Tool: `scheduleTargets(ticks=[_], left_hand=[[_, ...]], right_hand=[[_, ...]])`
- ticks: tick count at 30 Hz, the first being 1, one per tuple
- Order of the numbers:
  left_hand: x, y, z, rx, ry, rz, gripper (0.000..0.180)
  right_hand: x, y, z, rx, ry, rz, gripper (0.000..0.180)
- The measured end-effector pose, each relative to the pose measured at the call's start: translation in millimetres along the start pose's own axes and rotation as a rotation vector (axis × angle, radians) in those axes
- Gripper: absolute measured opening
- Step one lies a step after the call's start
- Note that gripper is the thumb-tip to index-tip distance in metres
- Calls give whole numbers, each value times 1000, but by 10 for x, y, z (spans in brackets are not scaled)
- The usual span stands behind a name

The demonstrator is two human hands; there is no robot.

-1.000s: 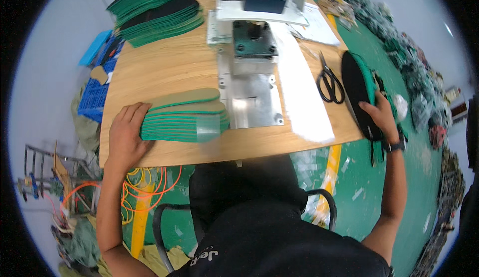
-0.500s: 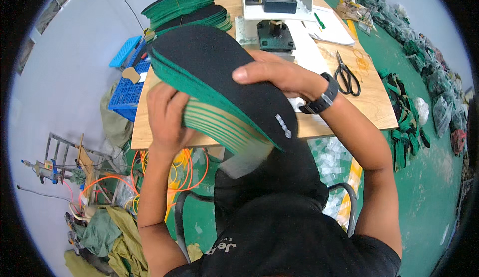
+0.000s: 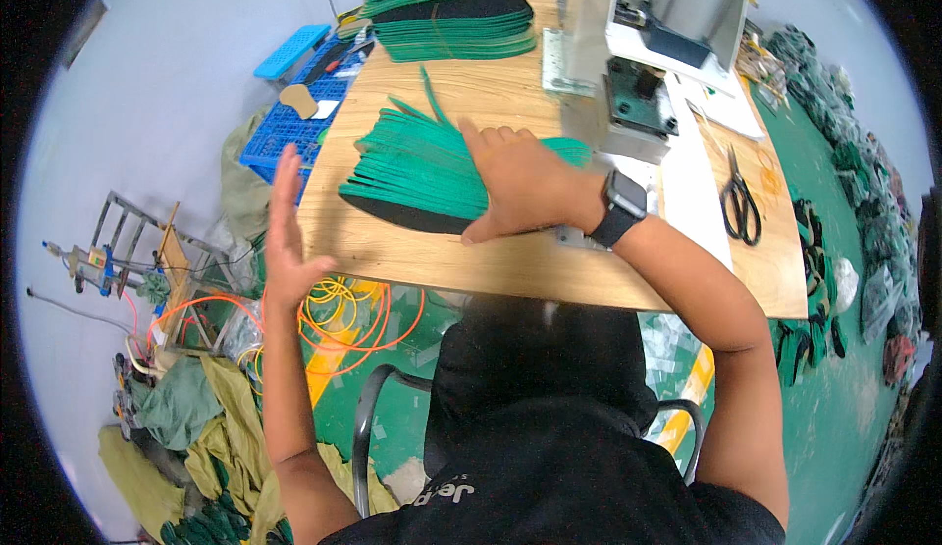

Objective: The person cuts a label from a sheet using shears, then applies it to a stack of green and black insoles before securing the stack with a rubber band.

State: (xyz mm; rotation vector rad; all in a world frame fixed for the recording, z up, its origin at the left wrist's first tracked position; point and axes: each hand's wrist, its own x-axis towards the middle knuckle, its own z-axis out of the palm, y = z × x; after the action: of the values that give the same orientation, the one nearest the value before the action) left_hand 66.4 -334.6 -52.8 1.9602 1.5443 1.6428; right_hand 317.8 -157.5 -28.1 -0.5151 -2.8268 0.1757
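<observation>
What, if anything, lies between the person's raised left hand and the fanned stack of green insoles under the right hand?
Nothing visible. The left hand is open at the table's left edge, apart from the fanned green insoles; only bare wood lies between them. The right hand presses flat on the stack's right part.

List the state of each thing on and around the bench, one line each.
Fanned stack of green insoles: lying on the table, spread out, pressed by the right hand.
Right hand: flat on the stack, open.
Left hand: open, raised off the table edge, holding nothing.
Far insole pile: stacked, untouched.
Scissors: lying closed on the table.
Press machine: nothing visible under it.
</observation>
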Motion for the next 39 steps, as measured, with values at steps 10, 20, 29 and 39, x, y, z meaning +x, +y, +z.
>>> scheduleTargets(ticks=[10,20,29,39], left_hand=[[114,-158,280,230,-173,-27,125],[51,22,325,259,-208,86,115],[-93,-176,370,94,36,6,131],[-94,59,606,-77,65,74,130]], right_hand=[[139,-143,22,98,26,-281,113],[281,-228,69,185,133,-313,121],[336,-357,-74,147,-147,-180,117],[133,-261,-42,159,-55,-198,105]])
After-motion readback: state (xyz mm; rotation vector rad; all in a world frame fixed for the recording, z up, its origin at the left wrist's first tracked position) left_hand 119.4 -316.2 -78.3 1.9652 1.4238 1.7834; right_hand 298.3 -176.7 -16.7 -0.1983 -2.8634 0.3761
